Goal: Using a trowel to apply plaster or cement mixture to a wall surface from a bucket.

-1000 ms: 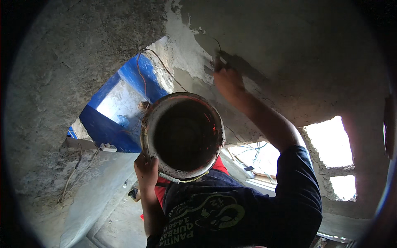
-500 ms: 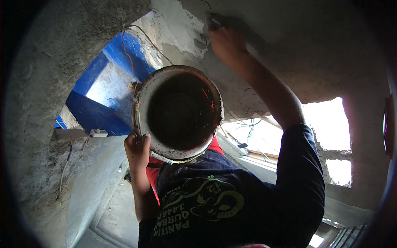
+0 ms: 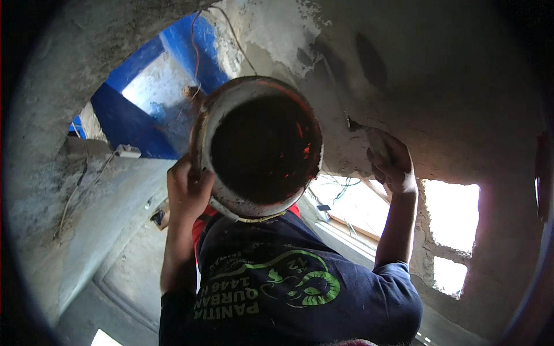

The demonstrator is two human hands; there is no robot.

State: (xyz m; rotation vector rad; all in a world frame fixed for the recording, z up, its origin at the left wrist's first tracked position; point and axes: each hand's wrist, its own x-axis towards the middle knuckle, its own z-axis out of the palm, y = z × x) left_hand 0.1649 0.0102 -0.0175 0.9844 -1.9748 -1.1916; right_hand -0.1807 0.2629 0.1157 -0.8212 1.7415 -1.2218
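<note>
My left hand [image 3: 189, 193] grips the near-left rim of a mortar-stained bucket [image 3: 218, 187], tilted so its mouth faces the view. The bucket's inside is dark, with orange-red patches showing along its right wall. To the right of it, my right hand [image 3: 398, 164] is closed round the handle of a trowel [image 3: 356, 125]. The blade looks nearly edge-on and is hard to make out. Behind it stands a grey plastered wall [image 3: 438, 109], with a dark leaf-shaped shadow above the trowel.
Bright openings [image 3: 453, 213] break the wall at the right. At the left is a blue-painted recess [image 3: 124, 130] with a cable [image 3: 236, 37] hanging past it. A white power strip [image 3: 128, 151] lies on a ledge below. Thin wires [image 3: 346, 187] run near the lower opening.
My right hand has come down and to the right from high on the wall, bringing the trowel beside the bucket. The bucket, still in my left hand, has shifted slightly up and right.
</note>
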